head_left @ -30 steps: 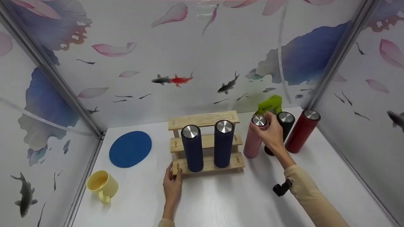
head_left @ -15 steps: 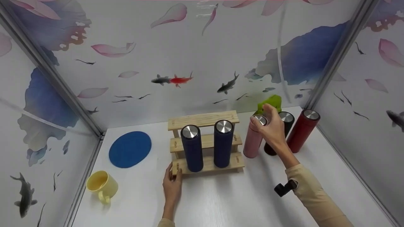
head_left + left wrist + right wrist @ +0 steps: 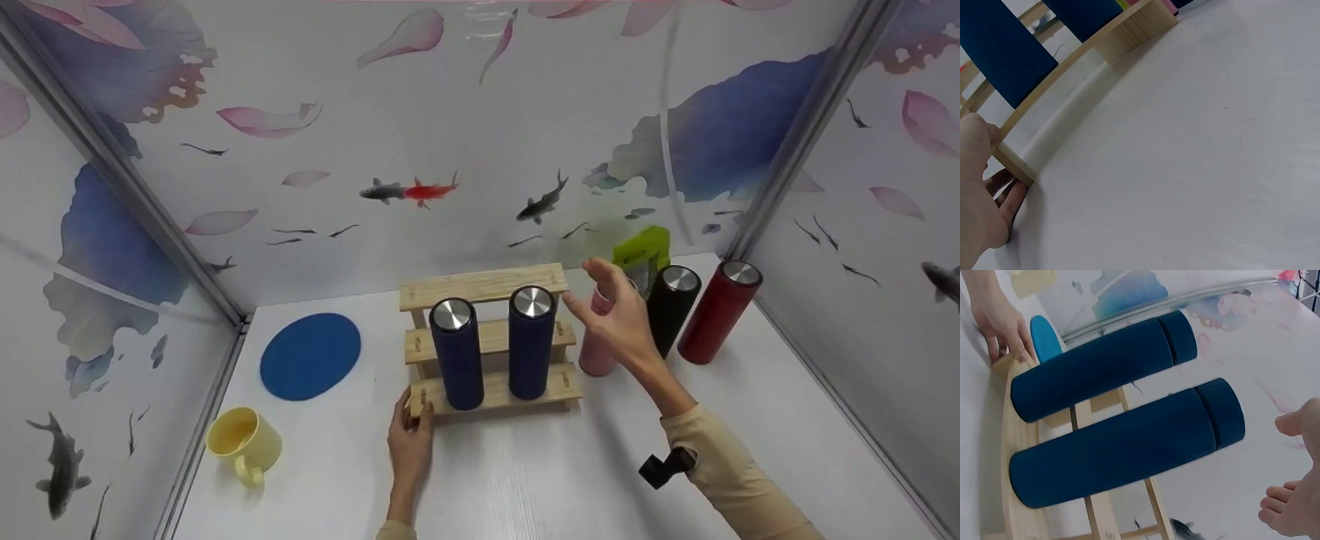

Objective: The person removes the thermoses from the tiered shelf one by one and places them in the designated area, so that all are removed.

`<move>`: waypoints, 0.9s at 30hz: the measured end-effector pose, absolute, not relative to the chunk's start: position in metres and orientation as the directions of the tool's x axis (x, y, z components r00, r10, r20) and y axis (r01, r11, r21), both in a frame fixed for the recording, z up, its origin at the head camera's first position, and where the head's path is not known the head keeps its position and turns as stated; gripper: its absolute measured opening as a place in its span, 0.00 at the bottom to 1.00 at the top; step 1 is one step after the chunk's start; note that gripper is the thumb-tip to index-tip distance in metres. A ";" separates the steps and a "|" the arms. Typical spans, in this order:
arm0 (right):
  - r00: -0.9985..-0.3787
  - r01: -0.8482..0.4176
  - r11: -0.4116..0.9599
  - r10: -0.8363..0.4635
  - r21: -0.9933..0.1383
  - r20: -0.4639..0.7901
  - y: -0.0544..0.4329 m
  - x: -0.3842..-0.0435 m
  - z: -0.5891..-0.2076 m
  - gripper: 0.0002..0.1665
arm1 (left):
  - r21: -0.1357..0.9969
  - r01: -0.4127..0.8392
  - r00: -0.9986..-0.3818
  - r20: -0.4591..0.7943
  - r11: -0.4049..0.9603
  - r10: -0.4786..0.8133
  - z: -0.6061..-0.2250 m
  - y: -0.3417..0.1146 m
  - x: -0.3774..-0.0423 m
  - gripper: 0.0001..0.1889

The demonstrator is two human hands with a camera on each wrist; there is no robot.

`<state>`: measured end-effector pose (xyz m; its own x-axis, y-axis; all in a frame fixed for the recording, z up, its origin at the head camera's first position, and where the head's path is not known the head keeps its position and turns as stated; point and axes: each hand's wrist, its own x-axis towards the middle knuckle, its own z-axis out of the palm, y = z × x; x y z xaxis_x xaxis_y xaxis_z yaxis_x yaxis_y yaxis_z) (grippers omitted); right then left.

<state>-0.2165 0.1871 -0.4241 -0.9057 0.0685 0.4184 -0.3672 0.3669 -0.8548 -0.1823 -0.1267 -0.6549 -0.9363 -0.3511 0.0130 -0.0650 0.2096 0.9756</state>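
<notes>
A three-tier wooden rack [image 3: 484,286] stands on the white table. Its lowest shelf bears two upright dark blue thermos flasks, the left flask [image 3: 459,364] and the right flask [image 3: 529,352], both with steel-topped lids. My left hand [image 3: 410,448] grips the left end of that lowest shelf; in the left wrist view its thumb lies on the shelf and its fingers reach around the end piece [image 3: 1014,166]. My right hand [image 3: 622,321], thumb and fingers spread and holding nothing, is just right of the right flask's lid. Behind it, a pink thermos [image 3: 597,351] is partly hidden.
At the right stand a black thermos [image 3: 671,307] and a red thermos [image 3: 718,315], with a green bag [image 3: 643,247] behind them. A blue round mat [image 3: 310,356] and a yellow mug [image 3: 251,442] lie left of the rack. Printed panels wall in the table.
My right hand has let go of the pink thermos, lifted off its lid and moved left toward the right blue flask. My left hand has stayed on the rack.
</notes>
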 end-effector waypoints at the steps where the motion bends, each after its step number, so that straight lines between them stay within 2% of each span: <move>1: -0.907 -0.374 0.356 0.053 -0.856 0.419 0.184 -0.216 -0.425 0.39 | 0.975 -0.062 -0.937 0.017 0.213 -0.350 -0.655 -0.127 -0.182 0.29; 7: -0.915 -0.381 0.343 -0.006 -0.859 0.403 0.169 -0.212 -0.433 0.41 | 0.974 -0.064 -0.937 0.016 0.218 -0.350 -0.655 -0.126 -0.184 0.29; 17: -0.937 -0.336 0.338 -0.027 -0.879 0.347 0.150 -0.212 -0.449 0.46 | 0.977 -0.076 -0.938 -0.002 0.200 -0.345 -0.655 -0.126 -0.183 0.29; 27: -0.946 -0.313 0.357 -0.037 -0.880 0.322 0.146 -0.216 -0.459 0.44 | 0.975 -0.074 -0.936 0.005 0.210 -0.353 -0.656 -0.127 -0.182 0.29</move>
